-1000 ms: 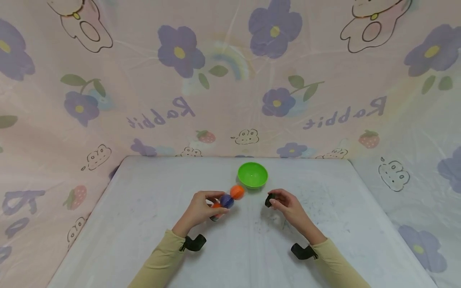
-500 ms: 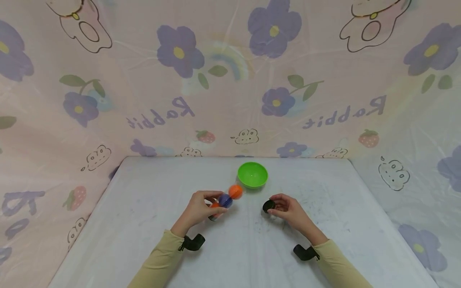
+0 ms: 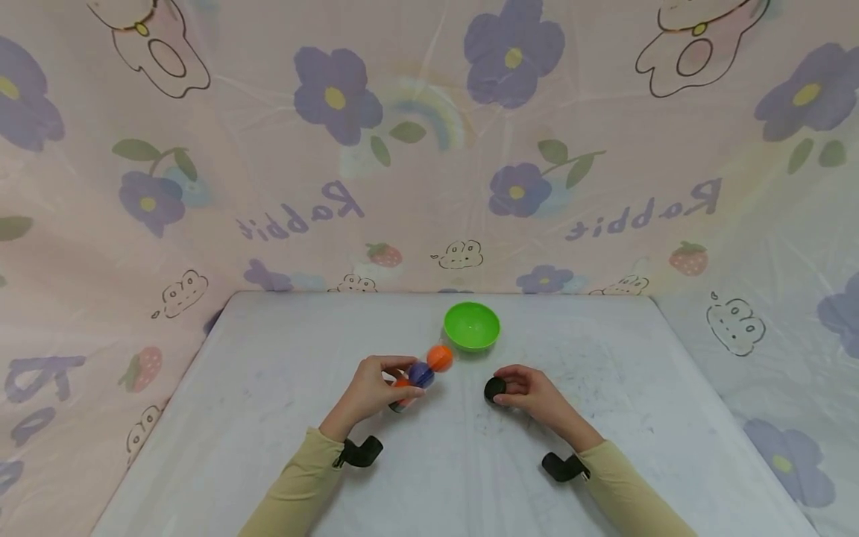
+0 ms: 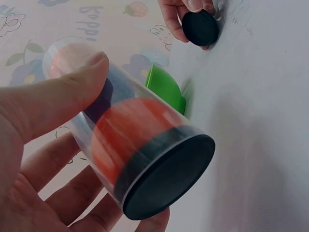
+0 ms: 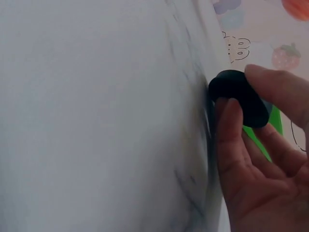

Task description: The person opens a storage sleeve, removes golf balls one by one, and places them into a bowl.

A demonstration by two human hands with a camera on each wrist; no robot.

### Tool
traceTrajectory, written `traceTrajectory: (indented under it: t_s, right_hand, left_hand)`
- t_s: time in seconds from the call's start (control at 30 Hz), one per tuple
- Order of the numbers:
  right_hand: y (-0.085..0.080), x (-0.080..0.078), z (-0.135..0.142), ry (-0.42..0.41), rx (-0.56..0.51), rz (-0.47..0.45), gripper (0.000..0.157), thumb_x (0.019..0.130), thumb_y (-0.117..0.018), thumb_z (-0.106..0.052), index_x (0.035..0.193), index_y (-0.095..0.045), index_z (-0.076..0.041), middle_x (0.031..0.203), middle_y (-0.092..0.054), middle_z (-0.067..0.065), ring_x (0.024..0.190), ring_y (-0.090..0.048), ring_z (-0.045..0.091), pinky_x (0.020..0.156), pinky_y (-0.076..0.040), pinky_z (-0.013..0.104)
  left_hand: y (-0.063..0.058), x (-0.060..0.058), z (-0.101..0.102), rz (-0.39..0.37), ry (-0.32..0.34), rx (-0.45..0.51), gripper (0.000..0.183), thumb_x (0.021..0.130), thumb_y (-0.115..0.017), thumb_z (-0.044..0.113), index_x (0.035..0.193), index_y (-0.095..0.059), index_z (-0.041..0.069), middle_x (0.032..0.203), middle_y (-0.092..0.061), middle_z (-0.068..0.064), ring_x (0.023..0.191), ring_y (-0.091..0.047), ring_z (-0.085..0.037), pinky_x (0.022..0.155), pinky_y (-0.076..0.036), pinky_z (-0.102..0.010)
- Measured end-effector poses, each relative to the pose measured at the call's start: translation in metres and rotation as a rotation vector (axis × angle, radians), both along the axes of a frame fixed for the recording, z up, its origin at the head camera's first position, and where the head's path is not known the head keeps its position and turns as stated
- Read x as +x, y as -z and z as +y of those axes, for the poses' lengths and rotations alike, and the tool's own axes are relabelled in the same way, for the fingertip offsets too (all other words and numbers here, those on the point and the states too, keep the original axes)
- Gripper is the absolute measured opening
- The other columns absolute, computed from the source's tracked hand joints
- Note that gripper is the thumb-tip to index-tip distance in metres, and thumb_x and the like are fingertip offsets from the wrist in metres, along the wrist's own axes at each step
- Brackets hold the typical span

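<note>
My left hand grips a clear plastic tube tilted above the table. Two orange balls and a purple-blue ball sit in a row in it; the far orange ball is at its upper end. A black cap closes the tube's near end in the left wrist view. With thumb and fingers, my right hand pinches a loose round black cap, close to the tabletop and apart from the tube. The right wrist view shows this cap partly edge-on, with fingertips on its rim.
Beyond the hands, a green bowl stands on the white table, near the tube's far end. A patterned cloth rises behind the table and along both sides. Black camera mounts stick out from both wrists.
My right hand has moved a little left and nearer to me, turning the black cap so that its round face shows. The left hand and the tube have stayed almost still.
</note>
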State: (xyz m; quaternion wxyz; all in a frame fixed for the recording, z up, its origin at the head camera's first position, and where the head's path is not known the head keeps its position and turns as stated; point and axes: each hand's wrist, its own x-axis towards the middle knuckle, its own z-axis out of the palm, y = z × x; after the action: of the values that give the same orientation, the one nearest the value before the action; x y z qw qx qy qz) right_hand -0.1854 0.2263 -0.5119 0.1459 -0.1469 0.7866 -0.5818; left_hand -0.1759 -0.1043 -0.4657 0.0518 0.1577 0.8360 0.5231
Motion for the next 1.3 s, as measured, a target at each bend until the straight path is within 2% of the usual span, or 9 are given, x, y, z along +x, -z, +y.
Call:
traceTrajectory:
  t_s: [0.17,0.4,0.57,0.77,1.0,1.3]
  right_hand:
    - [0.0,-0.003,-0.006,-0.017,-0.035,-0.024,0.051,0.084,-0.073,-0.005,0.127,-0.051,0.011,0.12,-0.057,0.027,0.092,-0.064,0.021,0.072,-0.052,0.026]
    - [0.002,-0.006,-0.02,-0.06,-0.048,-0.032,0.042,0.086,-0.071,-0.006,0.122,-0.056,0.009,0.12,-0.058,0.025,0.091,-0.066,0.018,0.075,-0.053,0.028]
    - [0.004,-0.009,-0.032,-0.072,-0.008,-0.014,0.036,0.087,-0.069,-0.003,0.12,-0.059,0.008,0.12,-0.059,0.024,0.095,-0.066,0.025,0.077,-0.052,0.026]
    - [0.002,-0.008,-0.04,-0.102,-0.025,0.006,0.039,0.089,-0.064,0.002,0.125,-0.053,0.014,0.119,-0.059,0.027,0.103,-0.062,0.036,0.082,-0.051,0.025]
    - [-0.003,-0.005,-0.035,-0.117,-0.053,-0.008,0.04,0.093,-0.059,0.002,0.129,-0.049,0.015,0.123,-0.058,0.028,0.11,-0.059,0.037,0.087,-0.05,0.028]
    - [-0.022,-0.002,-0.021,-0.091,0.024,0.034,0.039,0.094,-0.062,-0.01,0.128,-0.054,0.006,0.123,-0.059,0.023,0.108,-0.061,0.035,0.085,-0.051,0.031]
  left_hand:
    - [0.0,0.0,0.0,0.005,0.0,0.005,0.05,0.071,-0.087,0.027,0.116,-0.07,0.012,0.098,-0.067,-0.001,0.088,-0.059,-0.024,0.063,-0.052,-0.032]
    - [0.001,0.0,-0.001,0.001,-0.008,0.011,0.05,0.071,-0.087,0.027,0.116,-0.07,0.011,0.097,-0.067,-0.001,0.086,-0.059,-0.025,0.062,-0.052,-0.032]
    - [0.001,-0.001,0.0,-0.006,-0.011,0.011,0.051,0.071,-0.086,0.028,0.116,-0.07,0.012,0.097,-0.067,-0.001,0.087,-0.058,-0.025,0.063,-0.052,-0.032]
    - [0.001,-0.001,0.0,-0.007,-0.015,0.005,0.051,0.07,-0.087,0.028,0.116,-0.07,0.012,0.097,-0.067,-0.001,0.088,-0.059,-0.026,0.062,-0.052,-0.032]
    - [0.001,-0.003,0.0,-0.004,-0.016,0.008,0.05,0.07,-0.087,0.027,0.116,-0.07,0.012,0.1,-0.067,-0.001,0.088,-0.058,-0.023,0.064,-0.052,-0.032]
    - [0.003,-0.01,0.003,-0.015,-0.007,0.0,0.049,0.07,-0.087,0.025,0.115,-0.071,0.015,0.1,-0.067,0.0,0.09,-0.058,-0.027,0.068,-0.051,-0.033]
